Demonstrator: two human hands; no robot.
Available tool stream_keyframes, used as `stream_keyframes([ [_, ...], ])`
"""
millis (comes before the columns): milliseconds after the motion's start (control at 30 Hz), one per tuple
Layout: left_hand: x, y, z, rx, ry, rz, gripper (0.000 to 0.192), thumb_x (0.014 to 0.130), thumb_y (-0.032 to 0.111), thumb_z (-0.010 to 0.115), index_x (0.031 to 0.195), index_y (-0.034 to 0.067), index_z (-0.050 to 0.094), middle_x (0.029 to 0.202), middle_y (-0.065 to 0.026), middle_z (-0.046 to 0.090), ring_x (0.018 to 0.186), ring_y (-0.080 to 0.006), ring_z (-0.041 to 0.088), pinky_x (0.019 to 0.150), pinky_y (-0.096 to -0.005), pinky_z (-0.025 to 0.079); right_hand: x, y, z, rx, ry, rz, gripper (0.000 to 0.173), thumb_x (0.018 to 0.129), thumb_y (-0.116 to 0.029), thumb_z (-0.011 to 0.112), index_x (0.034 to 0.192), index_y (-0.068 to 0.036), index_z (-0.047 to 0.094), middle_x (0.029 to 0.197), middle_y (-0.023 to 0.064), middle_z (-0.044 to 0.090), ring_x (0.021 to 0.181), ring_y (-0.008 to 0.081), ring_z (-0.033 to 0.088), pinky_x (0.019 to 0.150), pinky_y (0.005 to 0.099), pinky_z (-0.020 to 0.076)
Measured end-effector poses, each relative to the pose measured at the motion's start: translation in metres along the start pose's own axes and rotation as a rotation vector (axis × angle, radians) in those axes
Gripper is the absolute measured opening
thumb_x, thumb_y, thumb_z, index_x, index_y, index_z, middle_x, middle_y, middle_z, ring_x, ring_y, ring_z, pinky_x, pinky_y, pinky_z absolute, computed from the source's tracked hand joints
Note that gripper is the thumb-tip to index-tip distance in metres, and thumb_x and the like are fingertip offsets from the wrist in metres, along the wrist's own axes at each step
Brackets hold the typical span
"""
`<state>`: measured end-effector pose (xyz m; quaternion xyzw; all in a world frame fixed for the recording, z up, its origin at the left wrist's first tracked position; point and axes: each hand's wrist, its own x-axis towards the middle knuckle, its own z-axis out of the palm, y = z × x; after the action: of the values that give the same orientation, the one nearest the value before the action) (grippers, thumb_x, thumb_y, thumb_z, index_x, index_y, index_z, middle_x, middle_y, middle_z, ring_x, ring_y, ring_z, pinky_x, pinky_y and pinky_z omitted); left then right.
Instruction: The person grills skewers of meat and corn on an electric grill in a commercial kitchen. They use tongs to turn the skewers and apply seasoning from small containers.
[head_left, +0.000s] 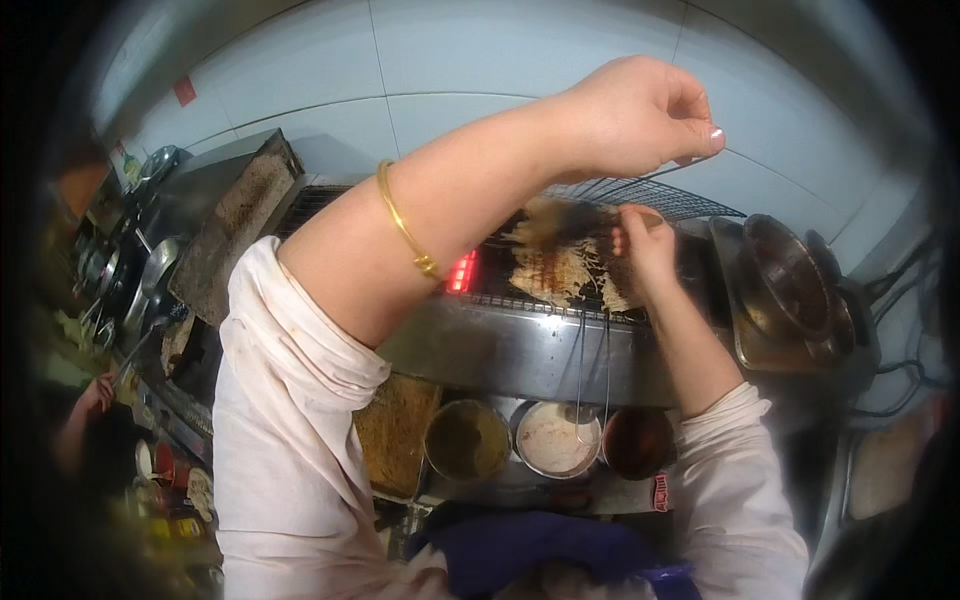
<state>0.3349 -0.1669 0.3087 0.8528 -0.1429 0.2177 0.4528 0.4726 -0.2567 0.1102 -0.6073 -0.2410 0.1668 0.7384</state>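
My left hand (645, 120) is raised high over the grill, its fingers curled and the thumb closed against them. A thin dark wire of the mesh grilling basket (660, 196) runs up to its fingertips. Tilted up behind the grill, that mesh panel leans toward the wall. Flat, browned food (551, 266) with charred patches lies over the grill, partly hidden by my left forearm. At its right edge is my right hand (651, 240), fingers bent close to the food; whether they grip it is unclear. Two long wire handles (581, 360) hang over the grill's steel front.
A red-glowing burner (462, 271) shows beside my left forearm. Below are a brown-stained tray (397, 427) and bowls of green-brown (466, 442), pale (559, 439) and dark red (637, 442) contents. Stacked metal pans (791, 277) stand right. Another person's hand (96, 394) is at left.
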Motion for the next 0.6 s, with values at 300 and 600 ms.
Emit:
stream_keyframes([
  [300, -0.008, 0.0, 0.007, -0.046, 0.015, 0.005, 0.018, 0.088, 0.018, 0.065, 0.087, 0.0, 0.063, 0.082, -0.0042, 0.064, 0.08, -0.0108, 0.058, 0.075, -0.0264, 0.048, -0.029, 0.007, -0.022, 0.047, -0.136, 0.094, 0.014, 0.09, -0.012, 0.057, 0.099, -0.001, 0.059, 0.074, 0.0045, 0.058, 0.059, 0.0097, 0.052, 0.05, 0.0219, 0.0443],
  [600, -0.018, 0.009, 0.014, 0.019, -0.01, -0.067, 0.016, 0.089, 0.017, 0.063, 0.089, 0.001, 0.062, 0.087, -0.0038, 0.065, 0.084, -0.0107, 0.058, 0.079, -0.027, 0.048, -0.052, -0.002, -0.051, 0.021, -0.038, 0.045, 0.011, 0.091, -0.01, 0.054, 0.098, -0.004, 0.06, 0.072, 0.0046, 0.058, 0.059, 0.009, 0.052, 0.049, 0.0217, 0.0439],
])
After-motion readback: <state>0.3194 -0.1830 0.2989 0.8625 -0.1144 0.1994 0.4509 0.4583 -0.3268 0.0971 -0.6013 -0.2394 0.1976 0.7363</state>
